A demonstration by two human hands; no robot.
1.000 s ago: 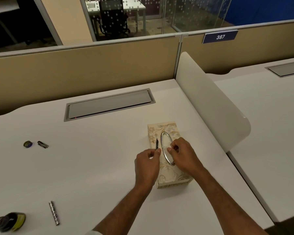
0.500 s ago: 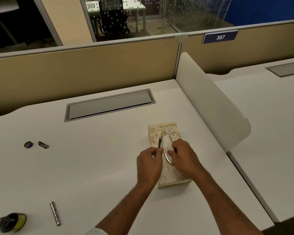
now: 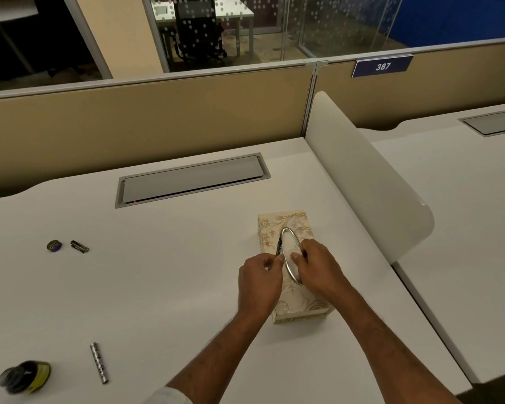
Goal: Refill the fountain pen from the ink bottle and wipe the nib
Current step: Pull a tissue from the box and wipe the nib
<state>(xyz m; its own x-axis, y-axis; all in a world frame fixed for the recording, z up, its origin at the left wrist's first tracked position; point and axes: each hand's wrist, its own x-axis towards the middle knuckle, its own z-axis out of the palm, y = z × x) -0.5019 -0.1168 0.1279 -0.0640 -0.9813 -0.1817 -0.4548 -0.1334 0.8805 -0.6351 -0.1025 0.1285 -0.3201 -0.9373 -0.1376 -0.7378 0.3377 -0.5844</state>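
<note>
Lying blurred at the near left edge of the surface (image 3: 172, 258) is the ink bottle (image 3: 24, 377), with a patterned silver pen barrel (image 3: 99, 362) to its right. Farther in, the left hand (image 3: 260, 282) pinches the pen's dark nib section (image 3: 279, 246), tip pointing away, over the tissue box (image 3: 274, 228), while the right hand (image 3: 318, 266) curls its fingers into the box's metal-rimmed oval opening; whether they grip tissue cannot be told. Beyond, far left, lie a small round cap (image 3: 54, 245) and a dark pen part (image 3: 79, 246)

White desk (image 3: 158, 272), tan partition (image 3: 143, 126) w/ sign 387 (image 3: 382, 66); glass wall (image 3: 347, 21) behind, office chair (image 3: 197, 30); dim light.
</note>
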